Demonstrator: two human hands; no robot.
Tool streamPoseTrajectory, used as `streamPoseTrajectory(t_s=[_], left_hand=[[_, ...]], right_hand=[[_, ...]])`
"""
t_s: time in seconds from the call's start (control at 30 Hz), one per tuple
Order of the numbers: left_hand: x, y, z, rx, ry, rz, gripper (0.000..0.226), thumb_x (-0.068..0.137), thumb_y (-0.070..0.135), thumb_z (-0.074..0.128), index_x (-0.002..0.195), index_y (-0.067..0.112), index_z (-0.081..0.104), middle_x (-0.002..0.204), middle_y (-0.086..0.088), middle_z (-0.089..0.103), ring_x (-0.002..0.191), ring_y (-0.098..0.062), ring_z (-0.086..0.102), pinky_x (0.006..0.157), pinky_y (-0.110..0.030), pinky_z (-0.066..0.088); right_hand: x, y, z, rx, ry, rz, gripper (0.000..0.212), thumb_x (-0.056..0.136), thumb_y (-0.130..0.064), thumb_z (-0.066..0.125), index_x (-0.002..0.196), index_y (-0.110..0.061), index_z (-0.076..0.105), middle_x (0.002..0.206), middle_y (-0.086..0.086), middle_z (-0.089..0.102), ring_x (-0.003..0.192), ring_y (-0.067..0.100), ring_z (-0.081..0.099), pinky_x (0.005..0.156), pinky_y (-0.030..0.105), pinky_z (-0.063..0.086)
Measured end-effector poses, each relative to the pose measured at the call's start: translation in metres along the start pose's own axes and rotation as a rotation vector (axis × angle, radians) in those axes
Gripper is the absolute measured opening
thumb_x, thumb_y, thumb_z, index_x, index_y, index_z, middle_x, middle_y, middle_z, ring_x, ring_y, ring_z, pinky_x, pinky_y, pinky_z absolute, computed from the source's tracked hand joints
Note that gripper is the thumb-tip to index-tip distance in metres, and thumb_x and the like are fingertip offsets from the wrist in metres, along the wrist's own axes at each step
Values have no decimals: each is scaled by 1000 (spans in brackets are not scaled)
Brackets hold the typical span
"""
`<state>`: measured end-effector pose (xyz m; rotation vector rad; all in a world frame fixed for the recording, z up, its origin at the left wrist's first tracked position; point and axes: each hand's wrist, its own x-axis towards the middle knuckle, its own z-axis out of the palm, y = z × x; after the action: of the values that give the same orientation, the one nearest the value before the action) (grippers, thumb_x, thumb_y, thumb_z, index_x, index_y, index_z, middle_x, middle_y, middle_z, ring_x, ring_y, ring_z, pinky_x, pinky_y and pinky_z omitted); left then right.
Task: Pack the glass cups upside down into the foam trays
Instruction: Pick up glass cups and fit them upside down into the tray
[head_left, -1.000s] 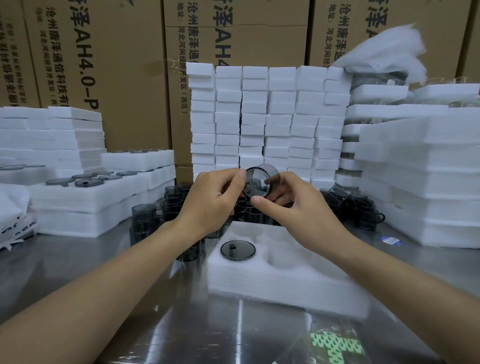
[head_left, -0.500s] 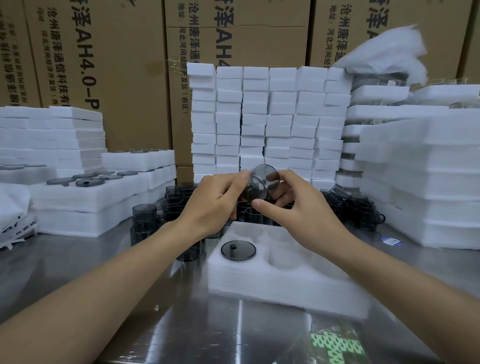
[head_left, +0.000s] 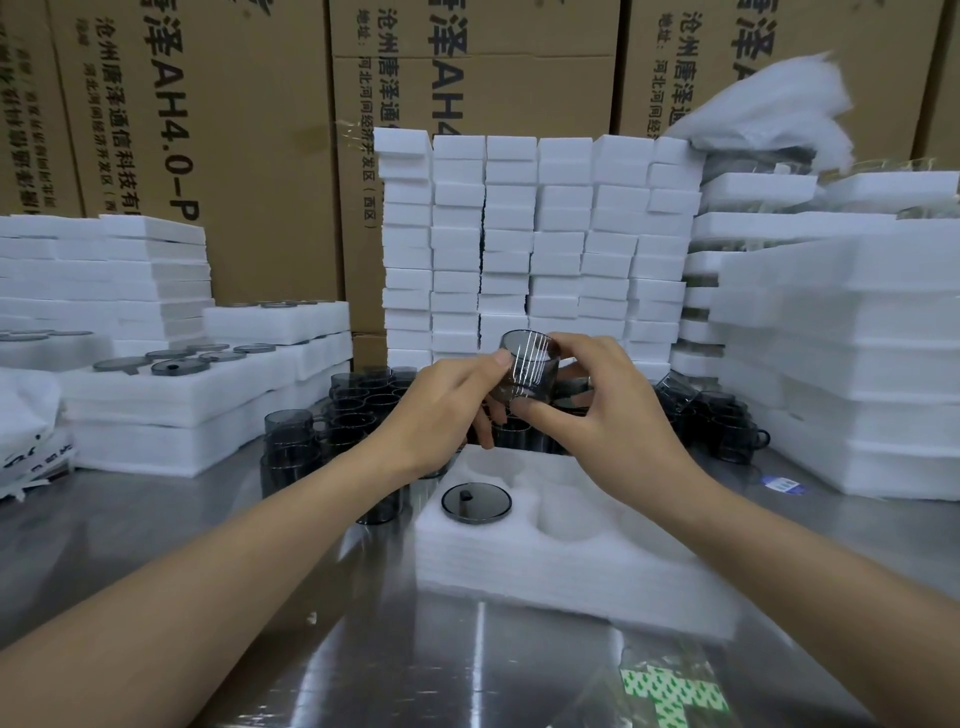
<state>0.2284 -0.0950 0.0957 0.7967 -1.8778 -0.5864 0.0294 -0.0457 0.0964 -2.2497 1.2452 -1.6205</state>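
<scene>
While cardboard boxes (head_left: 249, 156) and stacked foam pieces (head_left: 535, 249) rise beyond the hands, the steel counter (head_left: 156, 509) spreads beneath them. Just below the hands lies the foam tray (head_left: 545, 571), with one upturned cup (head_left: 476, 501) seated in a left pocket. Behind the hands crowd loose cups (head_left: 358, 410). Above the tray, the left hand (head_left: 441, 410) and right hand (head_left: 602, 410) together grip a smoky glass cup (head_left: 530, 369) by its sides.

Glossy smoked-glass cup (head_left: 529, 368), matt foam tray (head_left: 561, 566)
</scene>
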Motion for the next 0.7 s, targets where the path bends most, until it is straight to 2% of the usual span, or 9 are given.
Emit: streamPoseTrajectory(t_s=[0.1, 0.2, 0.33, 0.43, 0.6, 0.7], left_hand=[[1, -1, 0, 44, 25, 6, 50, 109, 54, 41, 102, 18, 76, 95, -5, 76, 67, -24, 74, 58, -23, 47], [-2, 4, 1, 16, -20, 1, 52, 105, 64, 43, 110, 26, 78, 101, -1, 77, 70, -23, 76, 58, -24, 48], [-7, 12, 4, -28, -65, 23, 42, 96, 71, 57, 103, 35, 78, 87, 4, 76, 72, -24, 77, 57, -16, 48], [-7, 15, 4, -63, -45, 17, 40, 93, 68, 61, 101, 33, 79, 83, 1, 76, 73, -26, 76, 56, -21, 49], [-7, 14, 3, -120, -45, 28, 34, 95, 62, 62, 99, 33, 80, 84, 3, 78, 69, -23, 75, 56, -18, 49], [-7, 15, 3, -133, -46, 26, 43, 93, 62, 61, 100, 24, 79, 83, 3, 77, 67, -22, 74, 56, -19, 49]], right_hand=[[0, -1, -2, -52, 36, -15, 55, 86, -37, 88, 135, -32, 64, 127, -15, 55, 124, 5, 55, 111, 30, 45], [-2, -4, -1, -106, 16, -50, 54, 86, -36, 88, 135, -31, 66, 127, -13, 55, 127, 8, 51, 110, 24, 41], [-2, -6, -1, -129, -17, -77, 57, 86, -32, 87, 139, -30, 66, 130, -13, 55, 130, 9, 50, 112, 28, 42], [-3, -7, -1, -111, -18, -77, 59, 85, -34, 86, 140, -30, 65, 130, -16, 54, 131, 8, 52, 113, 28, 42], [-3, -7, 1, -98, -23, -87, 57, 85, -30, 87, 137, -29, 65, 128, -12, 58, 125, 5, 56, 111, 31, 46], [-2, -6, 0, -84, -43, -60, 52, 84, -36, 87, 131, -33, 65, 125, -13, 62, 122, -1, 56, 107, 28, 47]])
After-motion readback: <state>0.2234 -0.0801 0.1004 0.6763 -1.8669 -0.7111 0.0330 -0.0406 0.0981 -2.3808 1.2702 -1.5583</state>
